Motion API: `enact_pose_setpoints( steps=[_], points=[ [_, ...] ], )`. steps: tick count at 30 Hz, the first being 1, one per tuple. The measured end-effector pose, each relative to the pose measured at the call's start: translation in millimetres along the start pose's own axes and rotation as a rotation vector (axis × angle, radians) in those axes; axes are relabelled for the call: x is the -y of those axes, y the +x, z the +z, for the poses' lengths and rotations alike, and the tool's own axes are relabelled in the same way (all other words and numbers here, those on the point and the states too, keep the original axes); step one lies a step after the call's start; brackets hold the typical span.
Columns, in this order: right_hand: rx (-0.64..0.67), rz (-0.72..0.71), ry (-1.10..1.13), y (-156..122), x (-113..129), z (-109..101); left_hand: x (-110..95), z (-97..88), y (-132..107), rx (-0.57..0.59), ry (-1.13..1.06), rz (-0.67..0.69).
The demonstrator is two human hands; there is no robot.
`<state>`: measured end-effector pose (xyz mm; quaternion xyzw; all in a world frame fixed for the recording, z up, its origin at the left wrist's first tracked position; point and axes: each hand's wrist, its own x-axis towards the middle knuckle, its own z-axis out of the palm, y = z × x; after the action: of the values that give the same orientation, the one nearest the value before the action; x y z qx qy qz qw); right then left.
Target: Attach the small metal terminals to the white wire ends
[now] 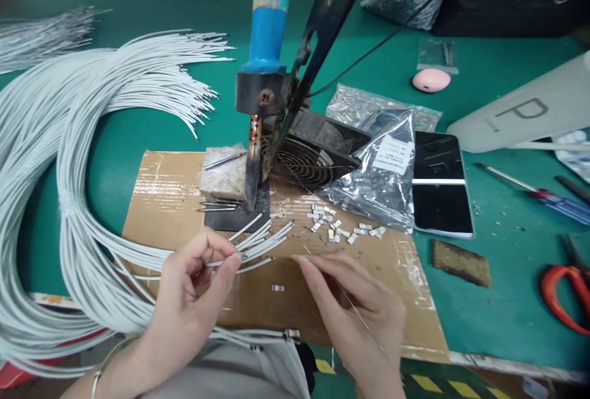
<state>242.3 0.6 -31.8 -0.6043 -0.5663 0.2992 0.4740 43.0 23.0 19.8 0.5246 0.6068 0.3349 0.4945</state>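
My left hand [198, 288] is closed in a pinch at the ends of the white cables [267, 239]. Thumb and index finger press on one cable end, and the fingertips hide its tip. Opposite it, my right hand [354, 300] pinches a thin strand of solder wire [354, 310], which runs back across the palm. Between the hands a small white connector [277, 288] lies on the cardboard [258, 313]. Above them a soldering iron [268, 36] is clamped pointing down in a black stand [322, 24]. Its tip [251, 184] is apart from both hands.
Several small connectors [338, 230] lie right of the iron, before a plastic bag [391, 165] and a black fan [304, 159]. Thick cable bundles [78, 171] fill the left side. A phone [440, 184], screwdriver [539, 193], sponge [461, 262] and red-handled scissors [565, 291] are right.
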Motion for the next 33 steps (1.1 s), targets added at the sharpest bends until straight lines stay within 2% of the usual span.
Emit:
enact_pose_setpoints(
  steps=[4, 6, 9, 13, 15, 18, 22, 25, 28, 33],
  points=[
    [0.322, -0.101, -0.096, -6.5, -6.1, -5.8, -0.8, 1.0, 1.1, 0.012, -0.009, -0.003],
    [0.397, -0.173, -0.138, -7.8, -7.0, -5.6, -1.5, 1.5, 1.0, 0.017, -0.01, -0.005],
    [0.359, -0.162, -0.111, -8.5, -5.7, -3.7, -1.5, 1.6, -0.1, 0.021, 0.0, -0.012],
    [0.188, 0.125, 0.074, -8.3, 3.7, 1.0, -0.3, 1.0, -2.1, 0.048, 0.01, -0.028],
    [0.141, 0.209, 0.222, -6.7, 10.8, 5.2, -0.2, 1.0, -3.0, 0.054, 0.01, -0.034],
    [0.16, 0.267, 0.43, -2.5, 20.8, 13.4, -0.6, 1.3, -3.9, 0.071, 0.013, -0.046],
    [0.188, 0.394, 0.565, 1.6, 27.4, 22.3, -1.3, 0.8, -4.0, 0.11, 0.003, -0.054],
    [0.211, 0.401, 0.596, 2.0, 25.8, 24.1, -1.8, -0.2, -4.1, 0.124, 0.004, -0.052],
    [0.236, 0.349, 0.614, 1.4, 22.6, 23.4, -2.8, -0.5, -4.7, 0.13, 0.01, -0.062],
    [0.203, 0.362, 0.622, -0.1, 20.6, 24.0, -4.8, -0.1, -4.5, 0.132, 0.01, -0.078]
  ],
)
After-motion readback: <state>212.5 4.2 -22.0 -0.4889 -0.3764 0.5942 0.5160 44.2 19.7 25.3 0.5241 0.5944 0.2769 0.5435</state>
